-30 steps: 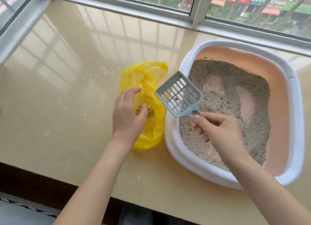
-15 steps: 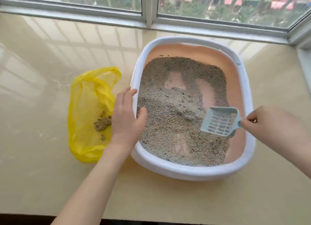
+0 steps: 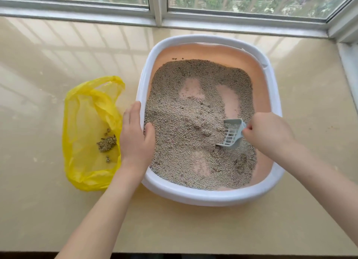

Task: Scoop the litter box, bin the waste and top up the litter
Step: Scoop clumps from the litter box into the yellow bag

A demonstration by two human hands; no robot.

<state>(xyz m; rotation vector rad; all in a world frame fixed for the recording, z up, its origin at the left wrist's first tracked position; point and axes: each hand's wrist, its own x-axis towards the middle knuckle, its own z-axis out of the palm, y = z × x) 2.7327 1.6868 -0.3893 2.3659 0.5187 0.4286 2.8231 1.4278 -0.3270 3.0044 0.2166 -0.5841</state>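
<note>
In front of me a glossy beige stone sill (image 3: 193,225) runs under the window. On it sits the white litter box (image 3: 193,197), and just to its left lies a yellow plastic bag (image 3: 85,123), crumpled flat, its edge touching the box.

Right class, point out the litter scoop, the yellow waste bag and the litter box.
litter scoop (image 3: 231,135), head view, on its slotted blade.
yellow waste bag (image 3: 85,127), head view, on its flat middle.
litter box (image 3: 203,197), head view, on its white near rim.
</note>
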